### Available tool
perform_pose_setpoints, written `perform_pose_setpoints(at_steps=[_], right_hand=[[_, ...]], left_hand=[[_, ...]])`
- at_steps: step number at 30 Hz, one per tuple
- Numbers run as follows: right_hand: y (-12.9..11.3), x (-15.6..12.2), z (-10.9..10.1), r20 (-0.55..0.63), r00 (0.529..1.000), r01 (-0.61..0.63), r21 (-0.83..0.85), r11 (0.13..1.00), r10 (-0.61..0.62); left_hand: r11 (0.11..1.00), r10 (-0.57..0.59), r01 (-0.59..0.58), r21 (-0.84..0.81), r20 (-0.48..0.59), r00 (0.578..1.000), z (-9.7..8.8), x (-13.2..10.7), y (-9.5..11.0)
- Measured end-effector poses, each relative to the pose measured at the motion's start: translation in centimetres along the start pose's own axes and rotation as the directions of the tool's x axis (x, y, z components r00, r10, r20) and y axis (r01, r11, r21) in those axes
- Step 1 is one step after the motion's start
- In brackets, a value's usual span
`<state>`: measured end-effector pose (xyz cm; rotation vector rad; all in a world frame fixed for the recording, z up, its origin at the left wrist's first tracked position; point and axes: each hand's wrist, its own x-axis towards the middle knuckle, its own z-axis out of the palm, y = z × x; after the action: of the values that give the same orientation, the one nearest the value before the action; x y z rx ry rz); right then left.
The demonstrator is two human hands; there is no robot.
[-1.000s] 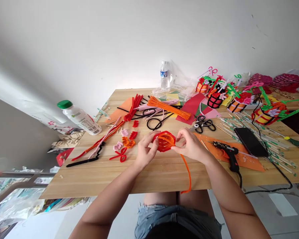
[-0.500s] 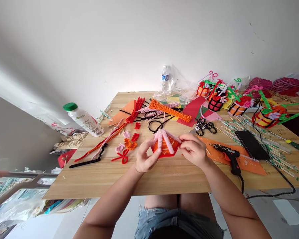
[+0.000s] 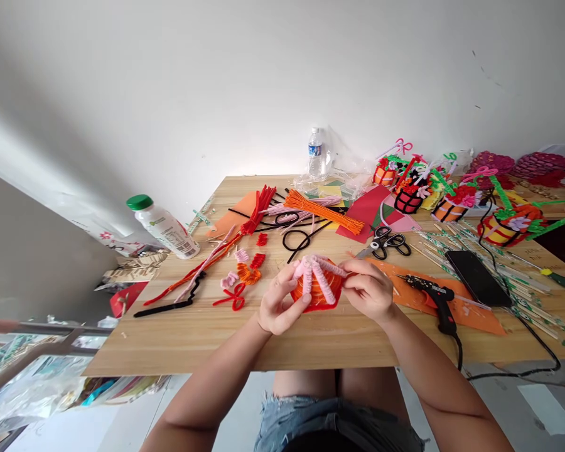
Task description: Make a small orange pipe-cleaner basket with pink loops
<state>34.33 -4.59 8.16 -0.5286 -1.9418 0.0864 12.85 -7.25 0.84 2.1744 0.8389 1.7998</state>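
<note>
Between my hands, above the near part of the table, is a small orange basket (image 3: 316,290) with a red rim and pale pink pipe cleaner strips fanning down its side from one point. My left hand (image 3: 282,300) grips its left side, thumb and fingers closed on it. At the right side, my right hand (image 3: 368,290) pinches the end of a pink strip against the basket's edge. To the left lie a red pipe cleaner bow (image 3: 235,297) and an orange coiled pipe cleaner (image 3: 248,274). Behind the basket sits a loop of black pipe cleaner (image 3: 297,240).
On the right are a glue gun (image 3: 430,294) on orange paper, a black phone (image 3: 478,277), scissors (image 3: 387,243) and wooden sticks. Several decorated baskets (image 3: 511,227) stand at the back right. A green-capped bottle (image 3: 164,229) is left; an orange pipe cleaner bundle (image 3: 324,211) lies behind.
The basket has tipped slightly, showing more of its orange side. Both hands keep their hold and sit a little lower in view.
</note>
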Motion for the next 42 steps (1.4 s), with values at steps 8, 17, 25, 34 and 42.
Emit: perform_pose_setpoints(at_steps=[8, 17, 25, 34, 42], right_hand=[[0.2, 0.3, 0.4, -0.102, 0.993, 0.061, 0.031, 0.998, -0.057], [2.6, -0.8, 1.4, 0.21, 0.792, -0.608, 0.179, 0.773, 0.574], [2.1, -0.6, 1.5, 0.181, 0.848, -0.498, -0.052, 0.866, 0.498], [1.7, -1.1, 2.6, 0.173, 0.828, -0.526, -0.086, 0.846, 0.533], [2.3, -1.3, 2.9, 0.181, 0.744, -0.642, -0.071, 0.763, 0.643]], left_hand=[[0.885, 0.346, -0.309, 0.348, -0.049, 0.937, 0.2, 2.3, 1.3], [0.768, -0.639, 0.637, -0.071, -0.005, 0.769, 2.0, 2.4, 1.5], [0.602, -0.785, 0.785, -0.147, 0.074, 0.616, 2.0, 2.4, 1.3], [0.724, -0.689, 0.689, 0.02, 0.066, 0.722, 2.3, 2.0, 1.2], [0.668, -0.739, 0.744, -0.014, 0.107, 0.665, 2.7, 1.6, 1.2]])
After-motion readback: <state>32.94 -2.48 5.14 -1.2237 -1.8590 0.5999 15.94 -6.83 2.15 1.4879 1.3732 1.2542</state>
